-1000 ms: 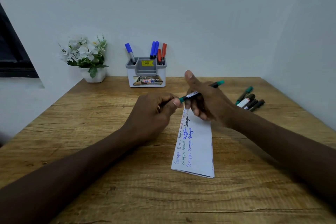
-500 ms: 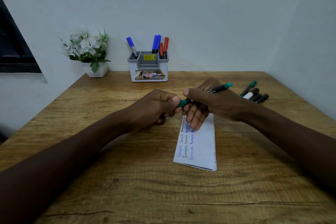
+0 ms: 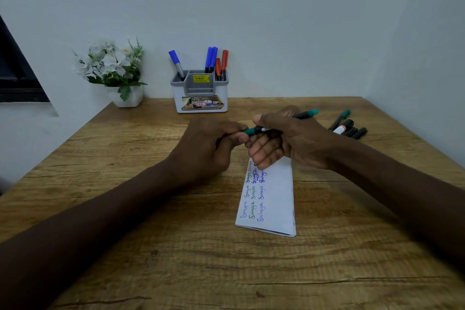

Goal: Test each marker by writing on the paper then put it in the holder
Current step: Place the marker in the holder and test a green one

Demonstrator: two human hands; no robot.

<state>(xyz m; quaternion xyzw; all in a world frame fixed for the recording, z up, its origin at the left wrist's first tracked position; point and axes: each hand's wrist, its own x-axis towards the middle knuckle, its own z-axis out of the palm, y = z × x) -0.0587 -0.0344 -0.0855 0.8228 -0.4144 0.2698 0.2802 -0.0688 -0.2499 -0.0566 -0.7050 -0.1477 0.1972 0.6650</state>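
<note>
A green marker [image 3: 305, 115] lies across both hands above the top of the folded paper [image 3: 275, 199]. My right hand [image 3: 284, 138] grips its black barrel, with the green rear end sticking out to the right. My left hand [image 3: 206, 143] pinches the green cap end between thumb and fingers. The paper carries several rows of handwriting in blue, green and black. A grey-and-white holder [image 3: 200, 92] at the back holds blue and red markers [image 3: 214, 60].
Several more markers [image 3: 346, 127], green and black, lie loose on the wooden table [image 3: 176, 259] at the right. A white pot of artificial flowers [image 3: 114, 70] stands at the back left. Walls close in behind and on the right.
My right hand has rolled over the marker, fingers now curled under it, and the marker sits flatter. My left hand keeps its pinch on the cap end. The camera view has tilted slightly.
</note>
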